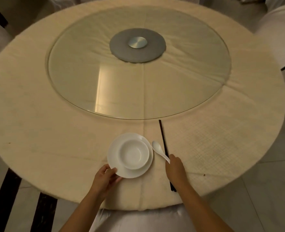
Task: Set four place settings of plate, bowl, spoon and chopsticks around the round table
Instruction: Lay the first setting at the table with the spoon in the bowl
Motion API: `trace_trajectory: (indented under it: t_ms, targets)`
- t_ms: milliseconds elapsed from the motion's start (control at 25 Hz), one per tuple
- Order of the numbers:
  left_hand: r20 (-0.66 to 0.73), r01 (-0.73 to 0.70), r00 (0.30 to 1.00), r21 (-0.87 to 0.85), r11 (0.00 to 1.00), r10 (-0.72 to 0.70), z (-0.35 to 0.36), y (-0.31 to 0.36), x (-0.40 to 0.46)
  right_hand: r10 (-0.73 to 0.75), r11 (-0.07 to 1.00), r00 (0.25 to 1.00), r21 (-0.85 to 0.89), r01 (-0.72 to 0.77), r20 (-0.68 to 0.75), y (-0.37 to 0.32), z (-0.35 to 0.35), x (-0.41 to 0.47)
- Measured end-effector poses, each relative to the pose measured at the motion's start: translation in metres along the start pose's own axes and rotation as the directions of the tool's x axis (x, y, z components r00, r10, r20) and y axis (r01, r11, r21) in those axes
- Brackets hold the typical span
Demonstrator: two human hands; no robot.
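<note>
Setting the First Place at the Round Table

One place is laid out at the near edge of the round table [37,114], which is covered with a cream cloth. A white plate [116,158] is seen there, and a white bowl [133,154] is set on it, a little toward the right side. The near left rim of the plate is pinched by the left hand [105,179], with the thumb on top and the fingers tucked under.

A white spoon [159,150] is laid just beside the plate on the right, with its scoop pointing away. Its handle end is touched by the right hand [176,168]. The fingers are curled in close, but it cannot be told if the spoon is gripped or only touched.

A pair of dark chopsticks [163,139] is laid flat just right of the spoon. Part of them is hidden under the right hand.

A big glass turntable [88,72] with a grey hub [121,47] is seen in the middle of the table.
</note>
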State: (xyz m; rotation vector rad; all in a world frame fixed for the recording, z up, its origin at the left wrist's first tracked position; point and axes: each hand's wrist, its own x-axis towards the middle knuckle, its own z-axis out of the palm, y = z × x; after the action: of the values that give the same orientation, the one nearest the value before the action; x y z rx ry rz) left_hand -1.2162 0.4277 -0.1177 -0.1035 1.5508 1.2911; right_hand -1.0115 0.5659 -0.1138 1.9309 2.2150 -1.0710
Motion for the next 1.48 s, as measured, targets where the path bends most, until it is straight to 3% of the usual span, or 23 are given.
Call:
trace_trajectory:
  t_ms: [320,560,760,960,1160,1320,1480]
  targets:
    - [-0.035,-0.085,0.995,0.098,0.992,0.088,0.0,-0.006,0.003,0.043,0.991,0.998,0.131,-0.037,-0.039,-0.012,0.004,0.008]
    - [-0.087,-0.169,0.974,0.321,0.932,0.207,0.0,-0.007,0.007,0.027,0.972,0.991,0.237,0.005,-0.132,-0.007,0.005,0.015]
    - [-0.132,-0.176,0.953,0.485,0.857,0.271,0.004,-0.009,0.01,0.073,0.976,0.973,0.214,-0.025,-0.218,-0.008,0.02,0.023]
    - [-0.137,-0.218,0.939,0.474,0.853,0.316,0.002,-0.009,0.007,0.082,0.965,0.97,0.262,-0.02,-0.228,-0.006,0.022,0.02]
    - [-0.124,-0.225,0.942,0.456,0.861,0.312,0.001,-0.007,0.007,0.079,0.889,0.944,0.451,0.078,-0.32,-0.014,-0.012,0.017]
    - [-0.143,-0.207,0.936,0.513,0.833,0.32,0.0,0.001,0.004,-0.07,0.794,0.99,0.594,0.131,-0.125,-0.027,-0.065,0.028]
    - [-0.204,-0.294,0.843,0.601,0.744,0.498,0.0,0.025,0.0,-0.292,0.78,0.956,0.577,0.24,-0.003,-0.043,-0.085,0.024]
